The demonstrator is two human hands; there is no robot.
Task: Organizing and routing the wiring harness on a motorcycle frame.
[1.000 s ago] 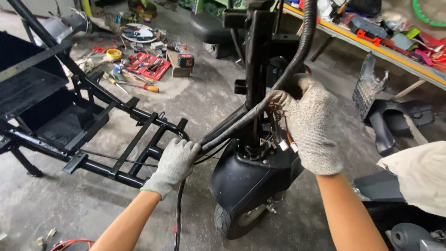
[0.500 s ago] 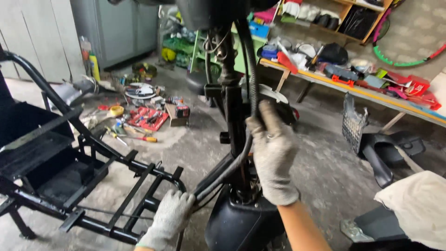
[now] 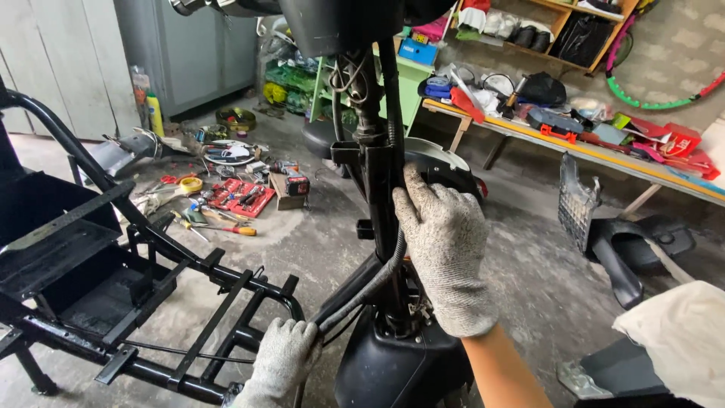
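At nine o'clock stands the black frame (image 3: 113, 279). At centre, the right hand (image 3: 445, 257) wraps closed around the steering column (image 3: 381, 189); at six o'clock, the left hand (image 3: 283, 359) seemingly grips the corrugated cable bundle (image 3: 362, 291). Hard pulling could strain its connectors.
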